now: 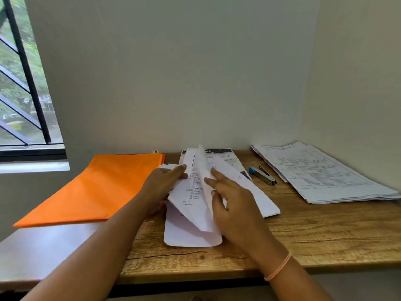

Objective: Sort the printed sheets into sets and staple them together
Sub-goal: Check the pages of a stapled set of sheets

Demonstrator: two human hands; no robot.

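A loose bundle of printed sheets [193, 205] lies in the middle of the wooden table [325, 231], partly lifted. My left hand [163, 183] grips the bundle's left edge with thumb on top. My right hand [230, 203] holds a raised sheet that stands on edge, fingers spread along it. More white sheets [256, 192] lie under and to the right of the bundle. A blue and metal stapler [262, 175] lies on the table to the right, apart from both hands. A stack of printed table sheets [321, 174] sits at the far right.
An orange folder [95, 187] lies at the left, overhanging the table's left edge. A sheet with a black header [219, 154] rests against the back wall. A barred window is at the upper left. Walls close the back and right sides.
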